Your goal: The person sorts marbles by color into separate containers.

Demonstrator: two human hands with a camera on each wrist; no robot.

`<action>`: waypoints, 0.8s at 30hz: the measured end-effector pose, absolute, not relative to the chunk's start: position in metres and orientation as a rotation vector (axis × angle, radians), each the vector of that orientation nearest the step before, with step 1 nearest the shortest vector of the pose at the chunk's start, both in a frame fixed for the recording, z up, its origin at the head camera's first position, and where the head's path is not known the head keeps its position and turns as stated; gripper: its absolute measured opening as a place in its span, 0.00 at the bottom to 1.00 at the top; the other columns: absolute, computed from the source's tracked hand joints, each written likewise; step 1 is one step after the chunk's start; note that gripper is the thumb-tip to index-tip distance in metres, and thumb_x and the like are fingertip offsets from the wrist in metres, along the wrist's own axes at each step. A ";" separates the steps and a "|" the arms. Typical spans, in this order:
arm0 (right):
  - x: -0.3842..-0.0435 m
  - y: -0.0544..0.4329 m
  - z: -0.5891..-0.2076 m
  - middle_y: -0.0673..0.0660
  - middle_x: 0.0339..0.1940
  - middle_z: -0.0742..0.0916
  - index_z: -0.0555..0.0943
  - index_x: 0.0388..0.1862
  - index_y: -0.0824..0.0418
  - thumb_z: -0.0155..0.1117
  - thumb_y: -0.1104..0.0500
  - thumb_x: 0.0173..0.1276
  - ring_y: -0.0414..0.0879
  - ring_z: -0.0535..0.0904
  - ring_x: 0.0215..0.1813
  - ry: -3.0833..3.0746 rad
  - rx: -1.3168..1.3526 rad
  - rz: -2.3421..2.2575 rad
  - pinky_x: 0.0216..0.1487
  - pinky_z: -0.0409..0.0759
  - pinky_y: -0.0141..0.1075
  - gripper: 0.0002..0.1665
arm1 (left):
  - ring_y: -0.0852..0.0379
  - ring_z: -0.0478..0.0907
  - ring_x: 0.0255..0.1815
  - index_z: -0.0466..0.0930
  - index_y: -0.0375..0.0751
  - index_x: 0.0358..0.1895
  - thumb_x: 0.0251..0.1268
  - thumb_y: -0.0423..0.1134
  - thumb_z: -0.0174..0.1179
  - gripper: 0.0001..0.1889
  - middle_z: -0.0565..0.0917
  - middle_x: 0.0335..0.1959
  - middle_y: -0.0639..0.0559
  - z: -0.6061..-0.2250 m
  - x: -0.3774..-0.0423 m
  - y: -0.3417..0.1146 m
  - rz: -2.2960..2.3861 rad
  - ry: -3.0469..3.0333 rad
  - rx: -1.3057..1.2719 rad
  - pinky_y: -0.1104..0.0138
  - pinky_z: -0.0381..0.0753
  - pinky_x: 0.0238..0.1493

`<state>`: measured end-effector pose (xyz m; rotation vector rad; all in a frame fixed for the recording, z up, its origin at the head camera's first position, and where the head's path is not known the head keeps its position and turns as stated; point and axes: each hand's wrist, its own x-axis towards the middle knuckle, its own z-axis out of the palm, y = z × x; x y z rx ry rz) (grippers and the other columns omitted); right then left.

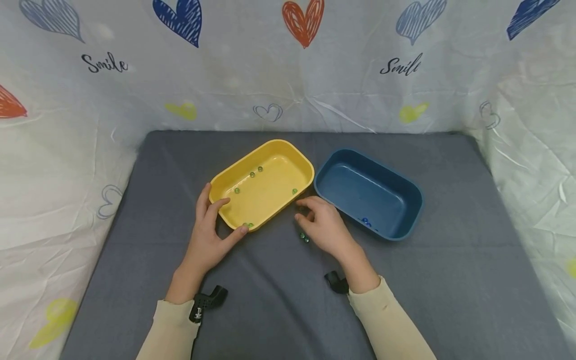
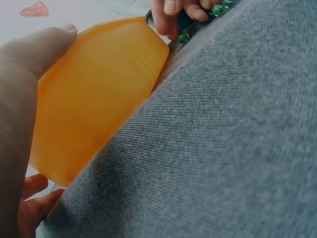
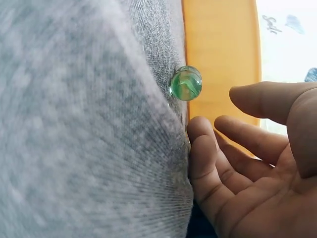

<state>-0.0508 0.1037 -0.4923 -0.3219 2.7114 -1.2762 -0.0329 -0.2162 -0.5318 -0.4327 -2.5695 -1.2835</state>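
My left hand (image 1: 208, 245) grips the left corner of a yellow box (image 1: 270, 200), its thumb on the near rim and its index finger reaching over the edge. Several green glass marbles (image 1: 237, 190) lie inside this box. My right hand (image 1: 325, 225) is lowered to the cloth between the two boxes, fingers loosely bent, thumb apart, with nothing seen between them. Close beside it, green marbles (image 1: 304, 237) lie on the cloth; the right wrist view shows a green-swirled marble (image 3: 186, 85) near the fingertips. Another marble (image 2: 184, 37) lies by the fingers in the left wrist view.
A dark blue box (image 1: 382, 200) stands at the right, close to the yellow box's corner, with blue marbles (image 1: 366, 221) at its near wall. Grey cloth (image 1: 270, 310) covers the table. A white curtain (image 1: 225, 80) printed with hearts hangs behind and at the sides.
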 end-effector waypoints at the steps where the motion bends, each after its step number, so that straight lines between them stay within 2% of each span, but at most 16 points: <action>1: -0.051 0.104 -0.493 0.54 0.61 0.86 0.85 0.68 0.60 0.69 0.56 0.81 0.44 0.83 0.42 2.710 -0.321 -1.274 0.42 0.84 0.44 0.21 | 0.41 0.47 0.90 0.73 0.42 0.77 0.63 0.51 0.81 0.42 0.43 0.92 0.43 -0.532 -0.033 -0.216 -1.285 -2.568 -0.434 0.36 0.59 0.80; 10: -0.051 0.104 -0.495 0.52 0.58 0.86 0.86 0.67 0.60 0.68 0.57 0.82 0.44 0.83 0.41 2.693 -0.322 -1.267 0.42 0.83 0.43 0.19 | 0.40 0.47 0.90 0.73 0.42 0.77 0.62 0.50 0.82 0.42 0.42 0.92 0.47 -0.532 -0.032 -0.215 -1.300 -2.575 -0.431 0.35 0.60 0.80; 17: -0.052 0.104 -0.495 0.52 0.55 0.87 0.87 0.64 0.60 0.70 0.61 0.79 0.44 0.83 0.42 2.678 -0.327 -1.258 0.42 0.84 0.42 0.17 | 0.40 0.47 0.90 0.73 0.42 0.77 0.62 0.49 0.82 0.42 0.43 0.92 0.43 -0.530 -0.033 -0.215 -1.299 -2.570 -0.433 0.35 0.59 0.80; 24: -0.053 0.102 -0.498 0.52 0.53 0.88 0.88 0.61 0.60 0.72 0.66 0.76 0.44 0.85 0.44 2.670 -0.337 -1.239 0.45 0.86 0.42 0.16 | 0.40 0.47 0.90 0.74 0.40 0.76 0.62 0.50 0.82 0.42 0.42 0.92 0.47 -0.533 -0.033 -0.216 -1.293 -2.570 -0.427 0.34 0.60 0.79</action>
